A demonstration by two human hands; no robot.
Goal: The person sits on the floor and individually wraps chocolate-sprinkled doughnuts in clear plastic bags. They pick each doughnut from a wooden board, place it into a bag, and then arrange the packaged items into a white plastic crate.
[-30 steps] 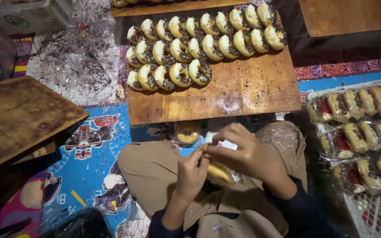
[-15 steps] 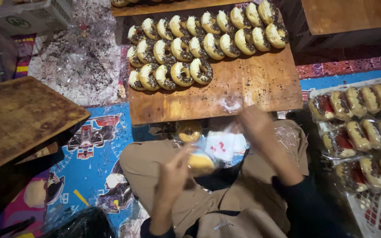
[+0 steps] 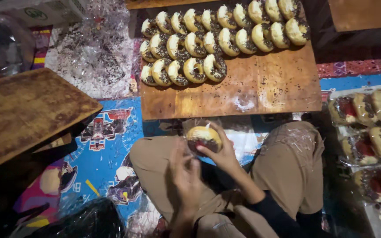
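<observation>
Doughnut, seemingly bagged in clear plastic, is being gripped by the right hand over the lap. Left hand is hovering beside it, fingers loose, apparently grasping nothing.

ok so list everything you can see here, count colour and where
doughnuts: roughly two dozen, pale with dark sprinkles, rows on the board's far side
wooden board: one, brown, ahead of the knees
second board: one, dark brown, left
bagged doughnuts: many, clear wrap, in a tray at right
printed mat: one, blue, on the floor
wrapped doughnut: one, in right grip
right hand: holds the wrapped doughnut
left hand: beside it, blurred
</observation>
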